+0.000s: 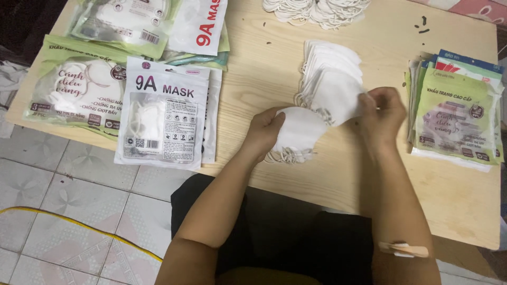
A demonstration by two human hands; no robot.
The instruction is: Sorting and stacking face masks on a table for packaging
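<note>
My left hand (262, 132) grips a small stack of folded white face masks (298, 132), their ear loops hanging below at the table's front edge. My right hand (381, 113) pinches the edge of the top mask of a slanted row of white masks (330, 74) lying on the wooden table (264, 63). The two hands are close together, just in front of the row.
Flat packs of masks in white and green wrappers (163, 113) lie at the left, some overhanging the table edge. A stack of green packs (457, 113) sits at the right. A heap of white ear loops (317, 10) lies at the far edge. Tiled floor below left.
</note>
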